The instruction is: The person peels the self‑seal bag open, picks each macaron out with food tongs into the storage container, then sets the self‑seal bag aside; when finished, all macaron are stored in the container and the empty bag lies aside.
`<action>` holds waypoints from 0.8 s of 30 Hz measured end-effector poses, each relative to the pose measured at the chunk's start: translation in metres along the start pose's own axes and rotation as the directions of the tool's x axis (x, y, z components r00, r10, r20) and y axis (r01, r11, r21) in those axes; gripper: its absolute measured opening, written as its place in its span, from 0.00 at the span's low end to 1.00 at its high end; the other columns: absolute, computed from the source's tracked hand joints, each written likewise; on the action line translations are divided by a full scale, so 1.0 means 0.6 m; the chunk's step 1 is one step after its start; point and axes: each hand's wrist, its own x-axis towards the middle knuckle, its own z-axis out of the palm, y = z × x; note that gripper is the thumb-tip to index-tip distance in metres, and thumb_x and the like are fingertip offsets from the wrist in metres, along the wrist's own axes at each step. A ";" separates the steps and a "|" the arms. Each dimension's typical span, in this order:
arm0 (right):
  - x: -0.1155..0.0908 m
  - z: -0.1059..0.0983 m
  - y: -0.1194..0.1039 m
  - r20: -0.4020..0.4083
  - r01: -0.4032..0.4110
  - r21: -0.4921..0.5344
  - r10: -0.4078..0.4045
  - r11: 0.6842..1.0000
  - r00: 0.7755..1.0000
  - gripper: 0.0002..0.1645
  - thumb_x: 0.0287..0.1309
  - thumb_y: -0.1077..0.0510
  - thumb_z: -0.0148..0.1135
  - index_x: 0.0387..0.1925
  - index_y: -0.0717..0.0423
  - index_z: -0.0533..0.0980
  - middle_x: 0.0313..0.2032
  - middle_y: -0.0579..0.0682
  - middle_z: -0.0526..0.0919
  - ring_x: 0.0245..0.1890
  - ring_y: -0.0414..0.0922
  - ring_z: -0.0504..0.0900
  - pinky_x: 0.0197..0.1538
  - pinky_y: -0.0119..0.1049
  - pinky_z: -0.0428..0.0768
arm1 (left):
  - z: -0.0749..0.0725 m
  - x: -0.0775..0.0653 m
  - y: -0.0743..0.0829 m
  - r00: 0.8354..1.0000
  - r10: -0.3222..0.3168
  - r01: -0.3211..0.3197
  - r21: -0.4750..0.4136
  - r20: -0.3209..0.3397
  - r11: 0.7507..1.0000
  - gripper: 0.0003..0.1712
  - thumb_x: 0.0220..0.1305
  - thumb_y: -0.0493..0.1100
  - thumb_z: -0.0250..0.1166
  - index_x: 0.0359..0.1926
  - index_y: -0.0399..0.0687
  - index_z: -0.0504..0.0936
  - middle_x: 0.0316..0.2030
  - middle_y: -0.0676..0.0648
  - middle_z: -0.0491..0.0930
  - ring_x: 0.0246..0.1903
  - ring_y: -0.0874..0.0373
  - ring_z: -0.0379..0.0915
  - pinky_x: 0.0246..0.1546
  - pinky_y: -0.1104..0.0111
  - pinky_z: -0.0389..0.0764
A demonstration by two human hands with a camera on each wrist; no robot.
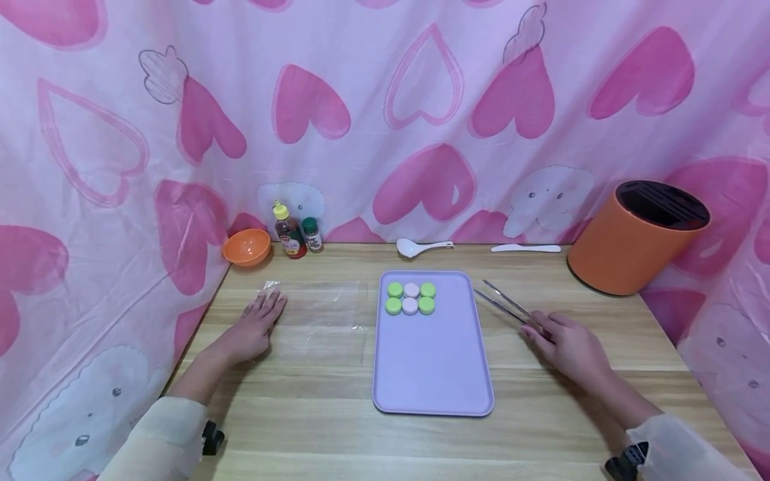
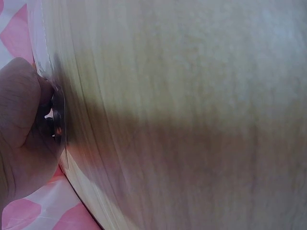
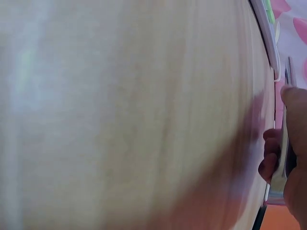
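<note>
My left hand (image 1: 255,327) rests with extended fingers at the left end of a clear plastic bag or sheet (image 1: 321,327), which lies flat on the wooden table. In the left wrist view, that hand (image 2: 21,124) shows at the left edge, low over the tabletop. My right hand (image 1: 568,344) grips metal tongs (image 1: 508,307), whose two tips stand apart and point at the tray's upper right edge. The right wrist view catches part of the tongs (image 3: 288,143) in the fingers. Several green macarons (image 1: 394,306) and lilac macarons (image 1: 410,306) sit in two rows at the far left of the lilac tray (image 1: 433,374).
Along the back stand an orange bowl (image 1: 246,248), a sauce bottle (image 1: 290,234) with a yellow cap and a green-capped spice jar (image 1: 313,235). A white spoon (image 1: 415,248) and a white knife (image 1: 526,248) lie there too. An orange knife block (image 1: 628,244) occupies the back right corner.
</note>
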 end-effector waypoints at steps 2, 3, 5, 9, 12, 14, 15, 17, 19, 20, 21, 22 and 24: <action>-0.004 -0.003 0.001 0.003 -0.043 -0.002 0.043 0.999 0.999 0.24 0.66 0.51 0.79 0.58 0.59 0.89 0.47 0.62 0.93 0.43 0.63 0.93 0.42 0.66 0.90 | 0.001 -0.001 0.000 1.000 0.000 0.000 0.003 -0.002 1.000 0.49 0.71 0.31 0.50 0.90 0.43 0.46 0.91 0.35 0.35 0.88 0.26 0.24 0.86 0.29 0.37; -0.006 -0.005 0.001 0.012 -0.070 -0.003 0.070 0.998 0.997 0.24 0.66 0.50 0.78 0.58 0.59 0.89 0.48 0.63 0.93 0.43 0.64 0.92 0.43 0.67 0.90 | 0.001 -0.002 -0.001 1.000 0.005 -0.005 0.005 -0.005 1.000 0.49 0.71 0.31 0.50 0.90 0.43 0.46 0.90 0.34 0.36 0.88 0.26 0.25 0.85 0.28 0.38; -0.008 -0.009 0.001 0.030 -0.126 -0.011 0.126 0.992 0.992 0.25 0.68 0.49 0.77 0.59 0.60 0.89 0.51 0.65 0.92 0.47 0.67 0.92 0.46 0.70 0.88 | 0.001 -0.003 0.000 1.000 0.007 -0.007 0.005 -0.007 1.000 0.49 0.71 0.31 0.50 0.90 0.42 0.46 0.90 0.34 0.36 0.88 0.25 0.26 0.85 0.28 0.38; -0.011 -0.015 0.001 0.050 -0.215 -0.017 0.215 0.977 0.975 0.24 0.72 0.46 0.74 0.56 0.62 0.89 0.49 0.65 0.91 0.44 0.66 0.91 0.43 0.68 0.87 | 0.002 -0.004 0.001 1.000 0.008 -0.008 0.000 -0.008 1.000 0.49 0.71 0.31 0.50 0.90 0.41 0.47 0.90 0.33 0.36 0.88 0.25 0.26 0.85 0.28 0.38; -0.011 -0.018 0.001 0.036 -0.241 -0.026 0.242 0.970 0.970 0.18 0.73 0.47 0.71 0.44 0.59 0.88 0.35 0.59 0.87 0.32 0.58 0.85 0.29 0.54 0.81 | 0.002 -0.005 0.003 1.000 0.000 0.000 -0.002 -0.006 1.000 0.49 0.71 0.31 0.50 0.90 0.41 0.46 0.90 0.33 0.35 0.88 0.25 0.25 0.85 0.28 0.37; -0.010 -0.020 0.000 0.023 -0.248 -0.039 0.249 0.968 0.968 0.16 0.73 0.47 0.71 0.36 0.55 0.83 0.28 0.54 0.80 0.26 0.52 0.78 0.24 0.45 0.70 | 0.002 -0.005 0.003 1.000 -0.004 0.004 0.000 -0.005 1.000 0.49 0.72 0.31 0.50 0.90 0.42 0.46 0.90 0.34 0.35 0.88 0.26 0.25 0.85 0.28 0.37; -0.009 -0.021 -0.001 0.021 -0.251 -0.048 0.252 0.967 0.968 0.16 0.73 0.47 0.71 0.32 0.53 0.80 0.25 0.52 0.77 0.24 0.50 0.74 0.23 0.42 0.65 | 0.002 -0.004 0.003 1.000 -0.005 0.005 0.000 -0.005 1.000 0.48 0.72 0.31 0.50 0.90 0.42 0.46 0.90 0.34 0.35 0.88 0.26 0.25 0.85 0.29 0.37; -0.008 -0.022 -0.002 0.022 -0.259 -0.063 0.261 0.964 0.965 0.18 0.73 0.48 0.70 0.29 0.51 0.76 0.24 0.51 0.74 0.23 0.51 0.73 0.22 0.42 0.62 | 0.003 -0.003 0.003 1.000 -0.006 0.006 0.001 -0.004 1.000 0.48 0.72 0.31 0.50 0.90 0.43 0.46 0.90 0.34 0.35 0.88 0.26 0.25 0.85 0.29 0.37; -0.006 -0.022 -0.005 0.044 -0.277 -0.073 0.280 0.958 0.959 0.18 0.73 0.47 0.69 0.30 0.53 0.77 0.25 0.54 0.74 0.23 0.53 0.74 0.21 0.45 0.64 | 0.002 -0.003 0.002 1.000 -0.007 0.007 -0.001 -0.002 1.000 0.48 0.73 0.31 0.50 0.90 0.43 0.46 0.90 0.34 0.34 0.88 0.26 0.25 0.85 0.29 0.37; -0.005 -0.022 -0.006 0.059 -0.284 -0.077 0.289 0.956 0.955 0.18 0.73 0.47 0.69 0.30 0.53 0.77 0.26 0.55 0.75 0.24 0.53 0.74 0.22 0.45 0.65 | 0.001 -0.003 0.002 1.000 -0.006 0.006 0.000 -0.001 1.000 0.48 0.73 0.31 0.50 0.90 0.43 0.46 0.90 0.34 0.34 0.88 0.26 0.25 0.85 0.29 0.37; -0.004 -0.023 -0.008 0.079 -0.292 -0.078 0.298 0.953 0.951 0.18 0.73 0.47 0.68 0.31 0.55 0.77 0.27 0.56 0.75 0.24 0.54 0.75 0.22 0.46 0.66 | 0.000 -0.004 0.003 1.000 -0.006 0.006 0.000 0.001 1.000 0.48 0.73 0.32 0.50 0.90 0.43 0.45 0.90 0.34 0.34 0.88 0.26 0.24 0.85 0.29 0.36; -0.003 -0.024 -0.011 0.096 -0.299 -0.079 0.306 0.951 0.947 0.18 0.73 0.47 0.68 0.32 0.56 0.78 0.27 0.57 0.76 0.25 0.55 0.76 0.22 0.47 0.67 | -0.002 -0.004 0.004 1.000 -0.007 0.007 0.001 0.003 1.000 0.48 0.73 0.32 0.50 0.90 0.43 0.45 0.90 0.34 0.34 0.88 0.26 0.24 0.85 0.29 0.37; -0.001 -0.025 -0.016 0.133 -0.303 -0.086 0.313 0.949 0.941 0.19 0.73 0.47 0.66 0.32 0.58 0.79 0.28 0.58 0.76 0.26 0.55 0.76 0.23 0.47 0.68 | -0.005 -0.004 0.006 1.000 -0.006 0.006 0.004 0.007 1.000 0.48 0.73 0.32 0.50 0.90 0.43 0.45 0.90 0.34 0.34 0.88 0.26 0.25 0.85 0.29 0.37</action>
